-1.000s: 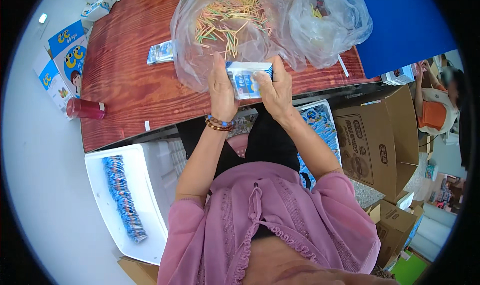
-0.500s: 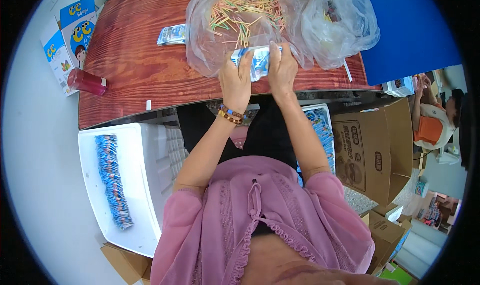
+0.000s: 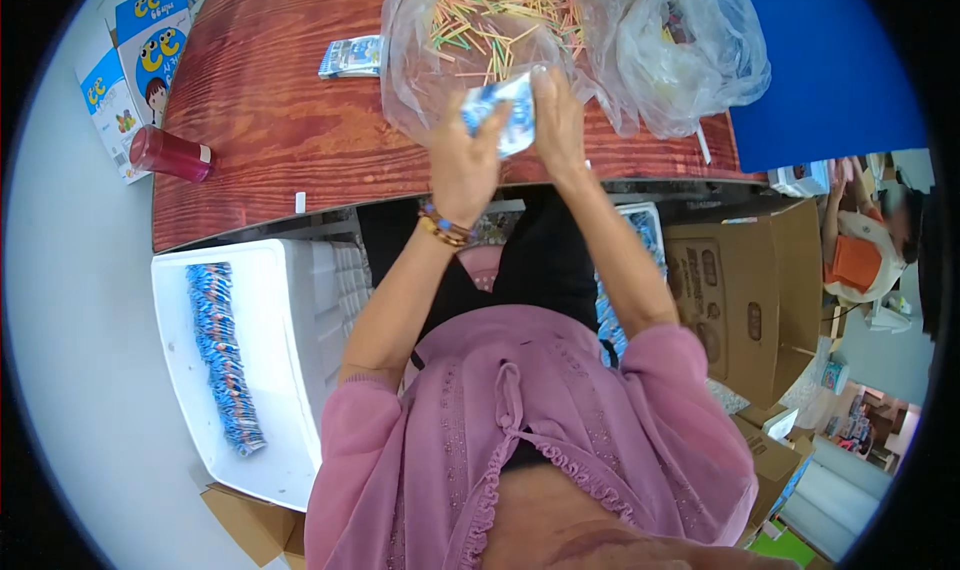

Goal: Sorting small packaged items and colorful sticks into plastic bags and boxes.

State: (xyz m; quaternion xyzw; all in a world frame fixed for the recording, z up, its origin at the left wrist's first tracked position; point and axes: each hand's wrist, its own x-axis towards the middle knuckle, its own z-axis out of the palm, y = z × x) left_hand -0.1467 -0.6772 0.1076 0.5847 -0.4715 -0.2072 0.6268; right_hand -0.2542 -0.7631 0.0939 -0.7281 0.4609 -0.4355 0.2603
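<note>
A small blue-and-white printed packet (image 3: 515,115) is tilted above the near edge of the table, in front of the clear bag. My left hand (image 3: 465,175) grips its left side, thumb lying across the front. At the packet's right edge my right hand (image 3: 562,125) is closed on it, fingers straight and together; motion blurs the contact. Beyond both hands lies a large clear plastic bag (image 3: 405,80) spread open, with many thin pastel sticks (image 3: 510,15) inside. A few similar packets (image 3: 350,57) lie left of the bag.
Right of the bag sits another clear bag (image 3: 690,70), beside a blue panel (image 3: 830,70). A red jar (image 3: 172,154) lies at the table's left. Below stand a white foam box (image 3: 270,370) holding a row of packets, and a cardboard box (image 3: 745,300). A person (image 3: 860,240) is at far right.
The packet has shifted slightly left and tilted, its right side raised. Both hands moved with it. The view has also shifted a little.
</note>
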